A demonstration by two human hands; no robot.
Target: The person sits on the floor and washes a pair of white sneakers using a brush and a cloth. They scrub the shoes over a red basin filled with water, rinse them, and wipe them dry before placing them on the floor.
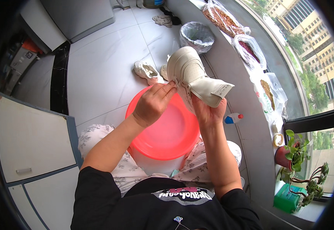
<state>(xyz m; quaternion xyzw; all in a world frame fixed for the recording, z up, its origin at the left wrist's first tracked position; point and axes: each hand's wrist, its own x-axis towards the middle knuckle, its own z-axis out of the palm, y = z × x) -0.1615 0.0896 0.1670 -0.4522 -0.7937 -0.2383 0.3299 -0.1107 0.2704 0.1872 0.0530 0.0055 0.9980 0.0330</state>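
Note:
A cream-white sneaker, its laces out and its tongue folded outward, is held up over the right rim of a red plastic basin. My right hand supports the shoe from below near the tongue and heel. With its fingertips, my left hand pinches at the shoe's side, by the edge of the sole; what lies between the fingers is too small to tell. Cloudy, pale liquid fills the basin, which stands between my knees. Beyond its far rim, another white sneaker rests on the floor, with part of a further light shoe beside it.
A lined waste bin stands beyond the shoe. At the right, a bottle with a red cap lies by the wall below a sill bearing plastic bags and potted plants. A cabinet is at left.

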